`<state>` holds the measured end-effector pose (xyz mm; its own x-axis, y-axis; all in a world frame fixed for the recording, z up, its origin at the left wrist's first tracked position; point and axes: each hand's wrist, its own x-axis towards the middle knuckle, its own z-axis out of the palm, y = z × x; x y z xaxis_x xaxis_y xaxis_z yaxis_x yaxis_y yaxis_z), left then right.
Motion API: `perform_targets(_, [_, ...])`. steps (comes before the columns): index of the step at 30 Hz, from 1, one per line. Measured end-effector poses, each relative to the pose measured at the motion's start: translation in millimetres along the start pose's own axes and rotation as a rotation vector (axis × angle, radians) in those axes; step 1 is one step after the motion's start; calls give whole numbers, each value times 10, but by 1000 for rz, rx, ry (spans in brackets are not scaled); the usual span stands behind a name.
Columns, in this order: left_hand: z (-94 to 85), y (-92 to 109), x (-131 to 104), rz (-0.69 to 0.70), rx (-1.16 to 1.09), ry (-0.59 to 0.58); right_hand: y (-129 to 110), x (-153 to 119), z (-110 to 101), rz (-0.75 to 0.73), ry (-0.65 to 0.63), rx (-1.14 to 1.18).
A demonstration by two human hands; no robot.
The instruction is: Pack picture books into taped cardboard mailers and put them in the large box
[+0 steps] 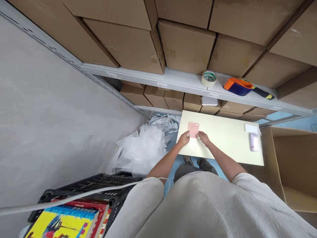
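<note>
A flat pink rectangular item [193,129] lies on or just above the cream tabletop [223,135], near its left end. It has a red-outlined mark at its upper right and a small whitish sticker at its lower left; I cannot tell its exact kind. The lower left edge is pinched by my left hand [183,139]. At the lower right corner, my right hand [204,137] has its fingers closed on the same pink item.
A white slip [251,128] and a blurred purple-and-white item [255,142] lie at the table's right end. Beyond stands a shelf with cardboard boxes [187,46], a tape roll [209,78] and an orange-blue tool [239,86]. Crumpled white wrapping [146,145] and a black crate [86,188] are left.
</note>
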<state>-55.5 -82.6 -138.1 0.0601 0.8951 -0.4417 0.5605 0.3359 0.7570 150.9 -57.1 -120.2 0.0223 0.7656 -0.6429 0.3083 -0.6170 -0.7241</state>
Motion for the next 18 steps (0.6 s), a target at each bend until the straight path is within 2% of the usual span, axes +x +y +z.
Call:
perform_targets(7, [-28, -56, -20, -26, -14, -71, 16, 16, 4, 56, 26, 76])
perform_targets(11, [57, -42, -8, -11, -104, -75, 14, 7, -49, 106, 55, 141])
perform_targets(15, [258, 68, 33, 58, -284, -116, -29, -5, -91, 23, 151, 38])
perform_targets(18, [328, 162, 65, 64, -332, -80, -99, -25, -110, -68, 201, -24])
